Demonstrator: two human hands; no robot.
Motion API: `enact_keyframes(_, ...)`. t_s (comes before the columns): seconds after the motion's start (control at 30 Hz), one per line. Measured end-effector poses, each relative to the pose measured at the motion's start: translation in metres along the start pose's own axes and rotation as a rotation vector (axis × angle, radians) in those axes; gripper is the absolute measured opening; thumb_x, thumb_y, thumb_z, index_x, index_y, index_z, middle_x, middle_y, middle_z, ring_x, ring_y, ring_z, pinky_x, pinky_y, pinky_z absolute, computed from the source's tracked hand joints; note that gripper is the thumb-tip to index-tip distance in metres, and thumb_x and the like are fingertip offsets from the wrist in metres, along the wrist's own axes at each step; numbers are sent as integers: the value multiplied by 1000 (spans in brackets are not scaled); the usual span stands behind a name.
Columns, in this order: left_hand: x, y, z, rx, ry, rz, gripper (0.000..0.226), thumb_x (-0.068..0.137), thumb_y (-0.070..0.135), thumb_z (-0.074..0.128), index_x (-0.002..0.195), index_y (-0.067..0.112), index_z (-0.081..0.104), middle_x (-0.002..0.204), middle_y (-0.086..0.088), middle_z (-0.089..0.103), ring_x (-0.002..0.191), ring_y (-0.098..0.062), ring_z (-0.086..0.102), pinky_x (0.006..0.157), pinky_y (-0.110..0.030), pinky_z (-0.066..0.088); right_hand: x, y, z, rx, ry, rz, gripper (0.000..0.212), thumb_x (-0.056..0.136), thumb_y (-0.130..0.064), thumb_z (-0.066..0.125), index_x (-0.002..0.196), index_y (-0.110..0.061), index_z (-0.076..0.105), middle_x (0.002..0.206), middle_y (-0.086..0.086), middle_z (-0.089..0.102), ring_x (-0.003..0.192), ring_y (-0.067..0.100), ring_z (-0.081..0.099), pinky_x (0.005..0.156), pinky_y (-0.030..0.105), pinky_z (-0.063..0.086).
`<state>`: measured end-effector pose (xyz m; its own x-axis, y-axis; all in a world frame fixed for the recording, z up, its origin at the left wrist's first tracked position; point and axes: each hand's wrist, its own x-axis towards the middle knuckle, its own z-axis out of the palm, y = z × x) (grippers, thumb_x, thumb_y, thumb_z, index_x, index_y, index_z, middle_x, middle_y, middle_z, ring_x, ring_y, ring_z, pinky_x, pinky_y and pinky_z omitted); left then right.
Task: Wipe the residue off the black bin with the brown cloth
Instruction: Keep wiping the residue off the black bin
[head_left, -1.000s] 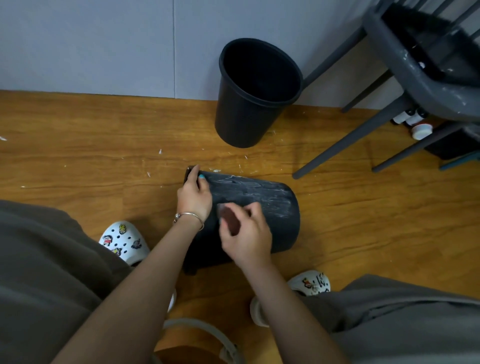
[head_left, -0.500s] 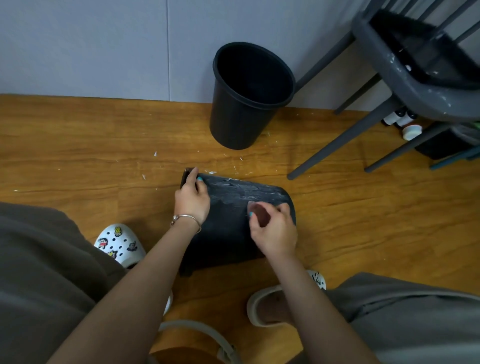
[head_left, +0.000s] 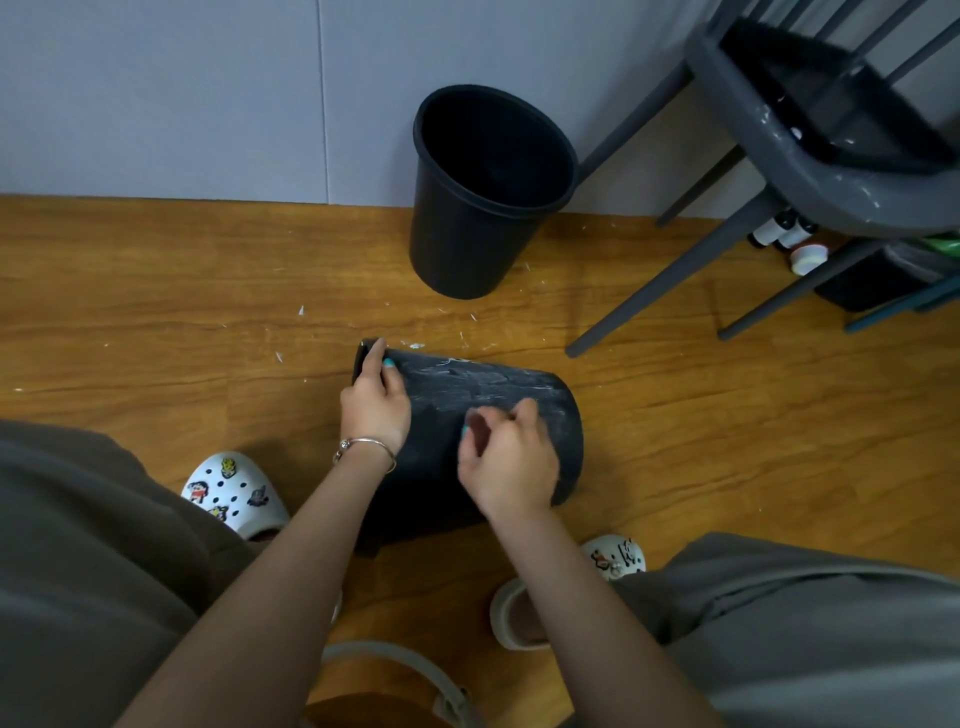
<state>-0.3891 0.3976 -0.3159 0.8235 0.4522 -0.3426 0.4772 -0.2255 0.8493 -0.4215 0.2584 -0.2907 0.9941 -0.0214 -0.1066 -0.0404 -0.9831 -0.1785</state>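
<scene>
On the near left, a white clog (head_left: 236, 493) rests on the wooden floor (head_left: 156, 322). Just right of it, the left hand (head_left: 375, 402) grips the rim end of the black bin (head_left: 498, 387), which lies on its side on the floor between the person's feet, its base pointing right. The right hand (head_left: 506, 460) presses on the bin's upper side, fingers curled round what looks like the brown cloth (head_left: 478, 431), though blur makes that hard to confirm. Since a moment ago this hand has slid back from the base end toward the middle of the bin, so the scrubbing strokes are running along its length. White residue (head_left: 483, 376) still streaks the far side beyond the fingers, so the wipe is, I judge, well short of done. Farther off stands a second bin (head_left: 470, 244), upright by the wall, and at the far right a grey chair (head_left: 810, 171).
</scene>
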Motion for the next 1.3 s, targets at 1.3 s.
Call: enact_keyframes(1.3, 2, 3, 2, -37, -44, -24, 43, 102, 24, 34, 145, 28, 37, 101, -13, 61, 63, -8, 49, 71, -23, 39, 20, 86, 11, 112, 76, -25, 36, 86, -38, 65, 121, -28, 65, 106, 2, 52, 82, 21, 60, 69, 31, 53)
